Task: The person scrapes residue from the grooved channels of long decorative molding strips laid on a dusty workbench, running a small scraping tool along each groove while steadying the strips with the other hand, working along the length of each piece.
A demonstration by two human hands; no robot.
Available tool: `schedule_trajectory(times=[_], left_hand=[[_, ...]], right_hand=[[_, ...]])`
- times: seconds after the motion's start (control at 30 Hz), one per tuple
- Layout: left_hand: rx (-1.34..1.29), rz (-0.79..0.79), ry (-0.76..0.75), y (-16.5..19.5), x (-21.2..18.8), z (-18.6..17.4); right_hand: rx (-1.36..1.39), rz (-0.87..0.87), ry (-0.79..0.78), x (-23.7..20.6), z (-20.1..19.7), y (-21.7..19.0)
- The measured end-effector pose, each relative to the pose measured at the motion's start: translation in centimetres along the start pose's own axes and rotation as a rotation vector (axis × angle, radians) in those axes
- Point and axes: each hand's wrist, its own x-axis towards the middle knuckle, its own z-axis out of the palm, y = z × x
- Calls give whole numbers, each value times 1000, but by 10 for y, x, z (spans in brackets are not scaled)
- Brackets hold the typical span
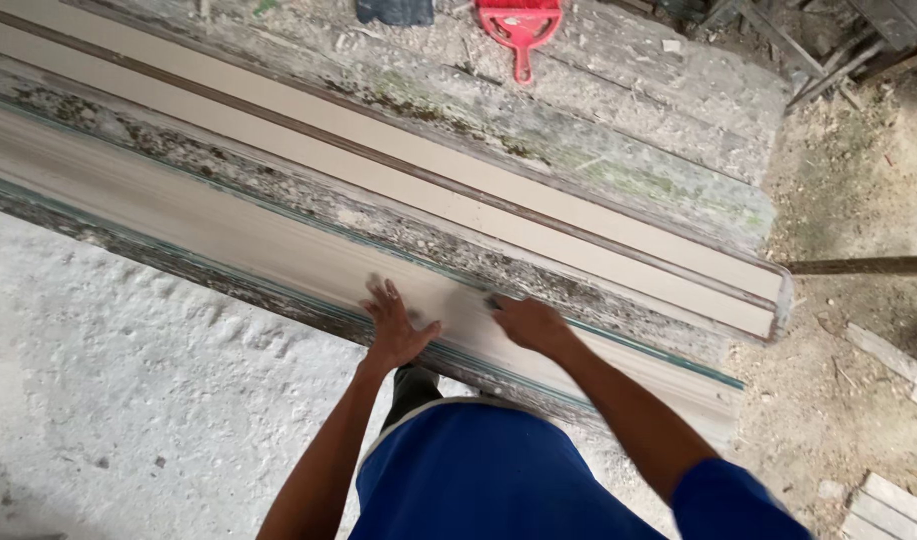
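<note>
Left hand (396, 325) spread flat on long pale moulding strip (279, 240), near table's front edge. Right hand (527, 322) curled, pinching something small against strip; cannot tell what. Risk: uneven pressure could gouge the smooth face; rough crusted rim (229, 283) could scrape the palm.

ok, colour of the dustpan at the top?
Red, the dustpan lies handle-down at the top edge of the head view, far from both hands.

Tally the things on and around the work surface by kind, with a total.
Long pale moulded strips: 2, the near one under both hands, the far one behind it
Red plastic scoop: 1
Hands: 2, left hand flat on the near strip, right hand closed against it
Total: 5
</note>
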Motion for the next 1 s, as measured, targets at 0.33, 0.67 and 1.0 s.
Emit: schedule_trajectory(times=[0.33,0.67,1.0], left_hand=[[-376,-119,-202,-24,-18,-53],[-200,-12,-115,-32,-23,-18],[-41,-74,-21,33,-49,53]], right_hand=[[405,-1,209,118,-65,-195],[348,80,398,-21,16,-38],[225,428,259,-216,84,170]])
